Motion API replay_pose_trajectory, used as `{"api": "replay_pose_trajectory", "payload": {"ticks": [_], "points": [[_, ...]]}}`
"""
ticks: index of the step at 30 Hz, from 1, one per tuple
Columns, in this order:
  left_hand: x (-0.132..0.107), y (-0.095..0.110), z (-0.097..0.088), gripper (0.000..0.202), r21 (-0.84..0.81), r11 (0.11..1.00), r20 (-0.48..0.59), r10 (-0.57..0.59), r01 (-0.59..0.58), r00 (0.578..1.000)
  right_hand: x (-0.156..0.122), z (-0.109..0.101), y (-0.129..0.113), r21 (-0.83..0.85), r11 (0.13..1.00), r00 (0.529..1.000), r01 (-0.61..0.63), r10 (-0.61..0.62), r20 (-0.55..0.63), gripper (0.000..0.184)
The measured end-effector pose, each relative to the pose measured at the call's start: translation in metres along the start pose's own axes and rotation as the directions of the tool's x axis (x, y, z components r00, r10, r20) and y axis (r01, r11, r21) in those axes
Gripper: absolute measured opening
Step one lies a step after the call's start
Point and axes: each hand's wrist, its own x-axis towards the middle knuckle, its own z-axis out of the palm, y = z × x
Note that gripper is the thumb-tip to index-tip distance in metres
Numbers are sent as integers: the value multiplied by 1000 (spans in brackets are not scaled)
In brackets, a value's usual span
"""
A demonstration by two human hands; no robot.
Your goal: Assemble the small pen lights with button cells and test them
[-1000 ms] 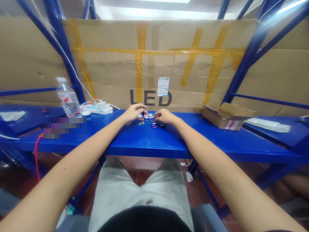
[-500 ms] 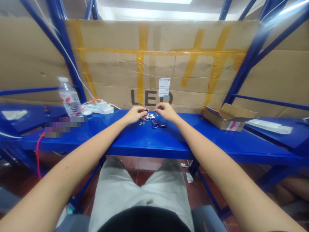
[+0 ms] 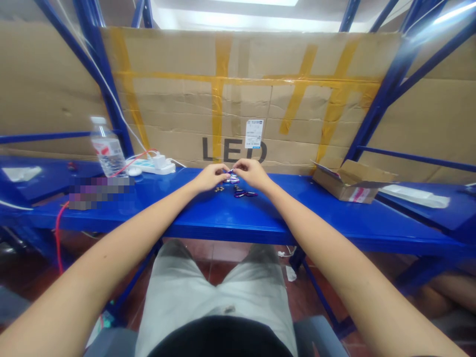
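My left hand (image 3: pixel 210 177) and my right hand (image 3: pixel 251 172) meet over the far middle of the blue bench (image 3: pixel 223 213). Both pinch a small purple clip-like piece (image 3: pixel 230 171) held between their fingertips, just above the bench. Under and between the hands lies a small heap of shiny metal rings and clips (image 3: pixel 233 180). A purple carabiner-like clip (image 3: pixel 245 194) lies on the bench just in front of my right hand. Small metal rings (image 3: pixel 218 189) lie below my left hand.
A water bottle (image 3: pixel 107 148) stands at the left, with a white power strip (image 3: pixel 153 165) and red cable beside it. An open cardboard box (image 3: pixel 349 179) sits at the right. A taped cardboard sheet marked LED (image 3: pixel 238 99) backs the bench between blue rack posts.
My hands have lifted off the heap and come together. The right hand moved up and left from the purple clip, and both now pinch one small piece between them.
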Motion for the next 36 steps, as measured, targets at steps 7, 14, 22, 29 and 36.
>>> {"api": "replay_pose_trajectory", "payload": {"ticks": [7,14,22,29,36], "points": [[-2,4,2,23,134,985,-31,113,-108,993,-1,-1,4,-50,999,999,17,-15,31,11],[-3,11,5,35,242,970,2,33,-33,999,-4,-6,4,-155,982,991,113,-100,89,17],[-6,12,7,18,291,946,35,141,-145,989,-8,-8,-5,-286,949,985,129,-88,152,18],[-14,23,11,5,396,877,65,268,-272,961,-5,-4,-4,146,969,963,-198,164,215,15],[-4,16,20,26,492,855,-24,204,-166,979,-4,-3,-3,87,989,986,-117,106,126,13]]}}
